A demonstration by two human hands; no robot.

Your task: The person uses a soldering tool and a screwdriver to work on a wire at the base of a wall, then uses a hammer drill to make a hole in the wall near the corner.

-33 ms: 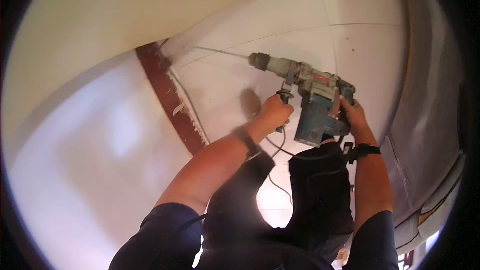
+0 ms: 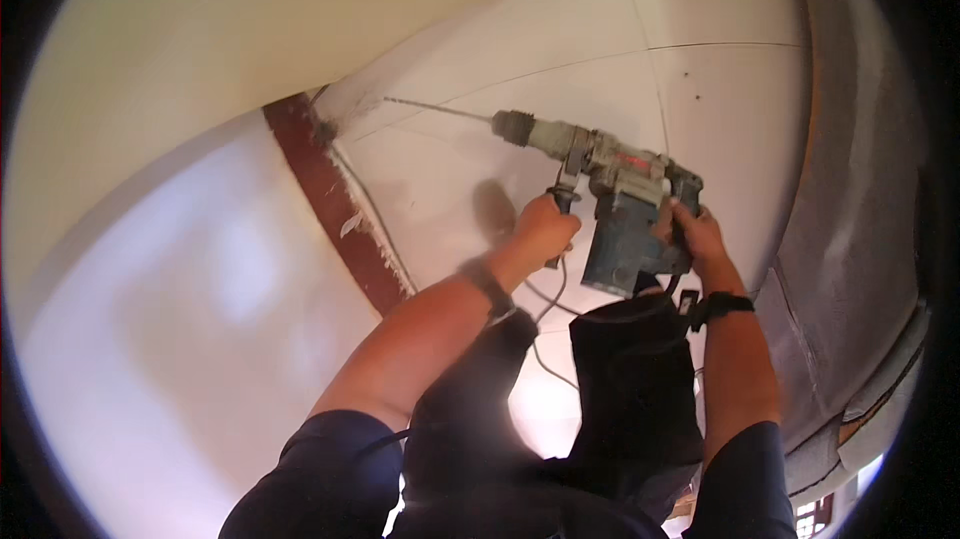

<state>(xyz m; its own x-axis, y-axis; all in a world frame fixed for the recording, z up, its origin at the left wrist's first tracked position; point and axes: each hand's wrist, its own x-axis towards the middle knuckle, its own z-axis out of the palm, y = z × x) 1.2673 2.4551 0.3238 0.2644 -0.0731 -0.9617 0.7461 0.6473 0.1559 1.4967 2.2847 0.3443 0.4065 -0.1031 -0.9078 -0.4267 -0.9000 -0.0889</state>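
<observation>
A worn grey and blue-green rotary hammer drill (image 2: 625,229) is held in both hands above the tiled floor. Its long thin drill bit (image 2: 435,107) points left toward the corner, where the tip appears beside a patch of grey dust. My left hand (image 2: 547,230) wraps around the black side handle under the drill's front end. At the rear grip, my right hand (image 2: 700,236) is closed, with its thumb laid along the body; some of its fingers are hidden behind the drill. A dark power cord (image 2: 612,319) hangs below the tool and crosses my knees.
Along the white wall (image 2: 180,279) at left runs a dark red skirting board (image 2: 335,209) with a chipped edge and a thin cable (image 2: 372,204) beside it. A cream panel (image 2: 300,19) slants across the top left. Grey upholstered furniture (image 2: 850,239) stands close on the right.
The drill and both hands appear slightly farther left in the picture. The grip of each hand stays the same.
</observation>
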